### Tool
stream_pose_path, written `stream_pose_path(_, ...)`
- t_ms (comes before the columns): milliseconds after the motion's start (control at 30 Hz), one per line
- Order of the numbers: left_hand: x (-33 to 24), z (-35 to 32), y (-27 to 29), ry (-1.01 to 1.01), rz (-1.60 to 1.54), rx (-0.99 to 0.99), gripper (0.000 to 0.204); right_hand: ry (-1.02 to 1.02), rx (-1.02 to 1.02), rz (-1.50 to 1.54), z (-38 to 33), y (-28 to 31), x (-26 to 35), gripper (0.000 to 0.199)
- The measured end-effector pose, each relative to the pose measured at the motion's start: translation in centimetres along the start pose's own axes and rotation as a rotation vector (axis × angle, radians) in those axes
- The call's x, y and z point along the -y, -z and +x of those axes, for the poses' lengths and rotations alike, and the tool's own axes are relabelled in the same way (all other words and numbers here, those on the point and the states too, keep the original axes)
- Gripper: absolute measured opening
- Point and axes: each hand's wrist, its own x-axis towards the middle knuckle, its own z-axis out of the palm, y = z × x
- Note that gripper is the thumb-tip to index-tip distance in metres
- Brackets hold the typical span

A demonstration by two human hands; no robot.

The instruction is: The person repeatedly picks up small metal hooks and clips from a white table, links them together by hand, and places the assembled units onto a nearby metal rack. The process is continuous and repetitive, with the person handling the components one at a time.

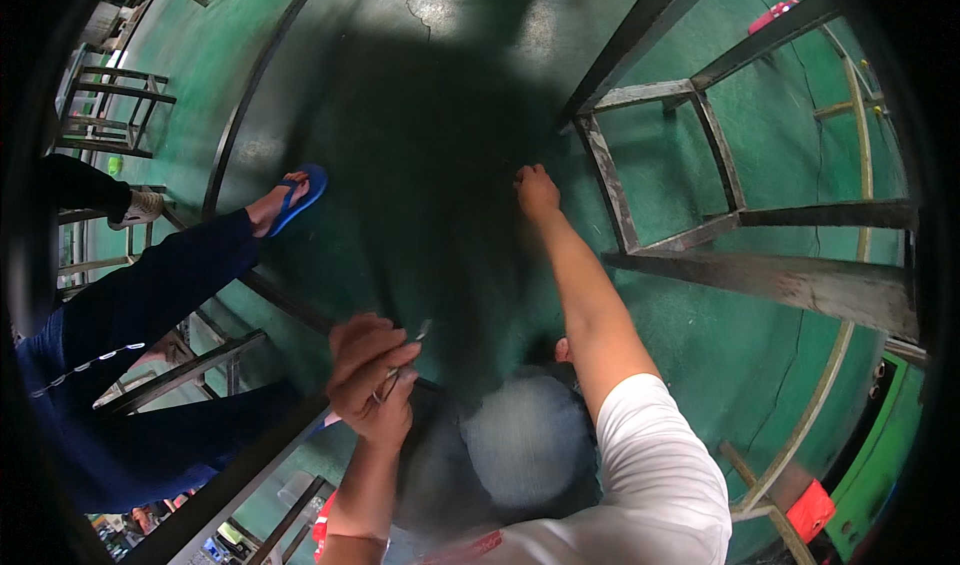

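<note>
My left hand (372,373) is closed, in front of my body, around a small silvery metal tool (424,332). Its thin tip sticks out past my fingers, and a ring-like part shows beside them; motion blur hides its exact kind. My right arm stretches far forward and down toward the green floor (420,165). There my right hand (538,189) has its fingers curled together, close to the dark metal frame (608,180) on the right. Whatever those fingers may hold is too small to make out.
Dark metal frames with legs and crossbars stand right and lower left (230,485). A seated person in dark trousers (150,285) has a foot in a blue flip-flop (305,200) at the left. Stools (115,100) stand at far left. A red item (810,510) is at lower right.
</note>
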Motion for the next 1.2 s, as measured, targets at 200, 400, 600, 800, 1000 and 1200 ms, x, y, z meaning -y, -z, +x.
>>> stream_pose_path(200, 0.0, -1.4, 0.4, 0.015, 0.047, 0.027, 0.018, 0.078, -0.017, -0.249, 3.2, -3.2, 0.6, 0.023)
stream_pose_path(400, -6.2, 0.0, 1.2, 0.085, 0.09, 0.021, 0.018, 0.141, 0.218, -0.269, -3.6, -0.9, 0.0, 0.027)
stream_pose_path(600, -16.8, 3.8, 2.2, -0.011, 0.063, 0.143, 0.01, -0.01, 0.438, -0.006, -13.6, 7.8, 1.4, 0.03)
stream_pose_path(800, -28.5, 8.8, 4.1, -0.019, -0.125, 0.205, 0.016, -0.304, 0.373, 0.469, -23.5, 17.7, 4.3, 0.008)
stream_pose_path(1000, -40.3, 16.6, 8.1, 0.103, -0.195, 0.238, 0.021, -0.474, 0.374, 0.93, -31.7, 29.4, 9.4, 0.012)
stream_pose_path(1200, -47.1, 25.5, 13.0, 0.09, -0.066, 0.106, 0.02, -0.345, 0.482, 0.695, -35.3, 42.3, 15.4, 0.005)
